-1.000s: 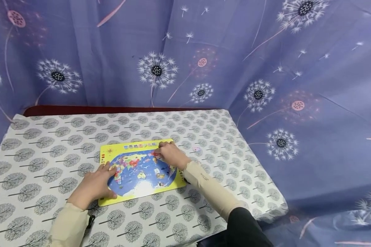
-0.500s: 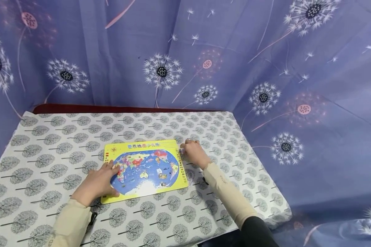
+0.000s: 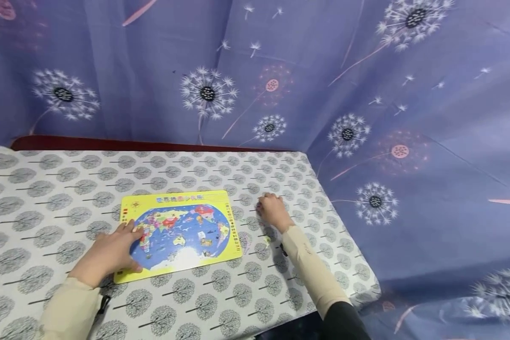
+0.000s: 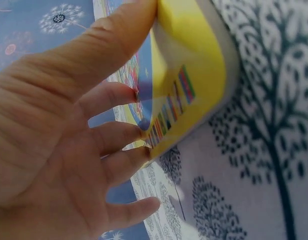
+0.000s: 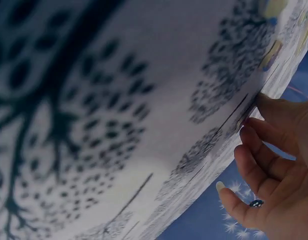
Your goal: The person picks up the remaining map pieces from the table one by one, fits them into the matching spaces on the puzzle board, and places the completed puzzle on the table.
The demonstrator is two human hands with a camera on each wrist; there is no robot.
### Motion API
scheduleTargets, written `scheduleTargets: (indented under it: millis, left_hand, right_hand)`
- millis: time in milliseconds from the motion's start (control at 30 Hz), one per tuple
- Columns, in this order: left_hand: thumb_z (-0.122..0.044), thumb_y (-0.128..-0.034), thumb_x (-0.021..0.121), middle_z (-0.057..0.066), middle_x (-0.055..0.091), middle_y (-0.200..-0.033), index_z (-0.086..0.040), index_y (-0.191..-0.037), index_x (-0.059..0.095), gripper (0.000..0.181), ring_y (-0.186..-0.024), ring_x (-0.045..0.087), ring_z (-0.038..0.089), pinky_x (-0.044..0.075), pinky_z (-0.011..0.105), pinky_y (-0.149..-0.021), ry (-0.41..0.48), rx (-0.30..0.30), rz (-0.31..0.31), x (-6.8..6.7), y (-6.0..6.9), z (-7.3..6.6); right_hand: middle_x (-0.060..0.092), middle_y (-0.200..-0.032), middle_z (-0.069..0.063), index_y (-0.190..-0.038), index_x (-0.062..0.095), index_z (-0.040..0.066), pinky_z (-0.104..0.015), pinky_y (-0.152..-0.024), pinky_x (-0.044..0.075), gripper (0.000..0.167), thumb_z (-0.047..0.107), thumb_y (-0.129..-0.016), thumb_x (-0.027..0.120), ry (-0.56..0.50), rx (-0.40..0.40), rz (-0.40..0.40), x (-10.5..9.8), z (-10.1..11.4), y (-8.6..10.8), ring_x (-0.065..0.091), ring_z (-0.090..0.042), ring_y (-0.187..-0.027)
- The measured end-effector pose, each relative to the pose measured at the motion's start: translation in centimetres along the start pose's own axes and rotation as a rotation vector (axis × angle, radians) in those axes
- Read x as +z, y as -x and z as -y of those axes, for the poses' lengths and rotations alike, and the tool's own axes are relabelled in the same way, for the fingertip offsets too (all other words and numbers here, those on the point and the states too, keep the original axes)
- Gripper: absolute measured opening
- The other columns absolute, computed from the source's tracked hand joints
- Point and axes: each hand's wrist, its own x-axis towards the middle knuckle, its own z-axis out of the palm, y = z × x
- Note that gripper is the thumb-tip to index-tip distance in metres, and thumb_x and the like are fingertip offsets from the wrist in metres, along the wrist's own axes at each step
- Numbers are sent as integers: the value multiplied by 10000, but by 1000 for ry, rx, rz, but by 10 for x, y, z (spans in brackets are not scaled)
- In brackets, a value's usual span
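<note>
A yellow-bordered children's world map puzzle board (image 3: 182,241) lies flat on the table. My left hand (image 3: 110,252) rests on its left side, fingers spread and thumb on the lower left corner; the left wrist view shows the thumb (image 4: 109,45) across the yellow border. To the right of the board, my right hand (image 3: 274,210) is down at the cloth with fingers bent. In the right wrist view its thumb and forefinger (image 5: 259,127) come together on a small, mostly hidden piece with a reddish edge.
Small loose pieces lie between board and right hand: a yellow-green piece (image 3: 267,240) and a pale pinkish piece (image 3: 245,242). A tree-print cloth (image 3: 204,304) covers the table. Purple dandelion curtains (image 3: 161,85) hang behind and to the right.
My right hand has left the board's upper right corner and moved right onto the cloth, where a small pink piece lay. My left hand stays on the board. The head view has shifted slightly.
</note>
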Motion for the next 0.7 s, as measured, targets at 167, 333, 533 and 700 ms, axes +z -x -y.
scheduleTargets:
  millis: [167, 333, 533, 700]
  left_hand:
    - [-387, -584, 947, 399, 225, -1539, 55, -1423, 518, 1041, -1394, 227, 610, 158, 850, -1016, 18, 24, -2, 3, -10, -11]
    - [-365, -587, 946, 390, 244, -1539, 48, -1416, 531, 1015, -1394, 249, 601, 173, 846, -1017, 14, 32, -27, 2, -8, -14]
    - [-348, -605, 940, 384, 247, -1543, 47, -1420, 527, 995, -1397, 251, 599, 173, 838, -1025, 10, 16, -36, -1, 1, -12]
    - [-346, -608, 943, 371, 251, -1551, 38, -1424, 529, 992, -1408, 251, 585, 179, 836, -1030, 1, -16, -43, 0, 6, -5]
  right_hand:
    - [614, -791, -66, -767, 639, 97, -547, -778, 521, 180, 62, -928, 710, 16, 54, -33, -6, -19, 9, 651, -335, -871]
    - [622, -806, -74, -786, 661, 77, -584, -868, 496, 138, 61, -910, 719, 2, 13, -41, -9, -22, 10, 638, -342, -884]
    - [625, -814, -63, -830, 737, 77, -606, -930, 460, 88, 119, -907, 731, 6, -3, -1, -8, -7, 6, 625, -329, -891]
    - [631, -807, -44, -891, 772, 76, -596, -965, 446, 63, 135, -902, 752, 24, -71, 11, -4, 6, -1, 625, -293, -855]
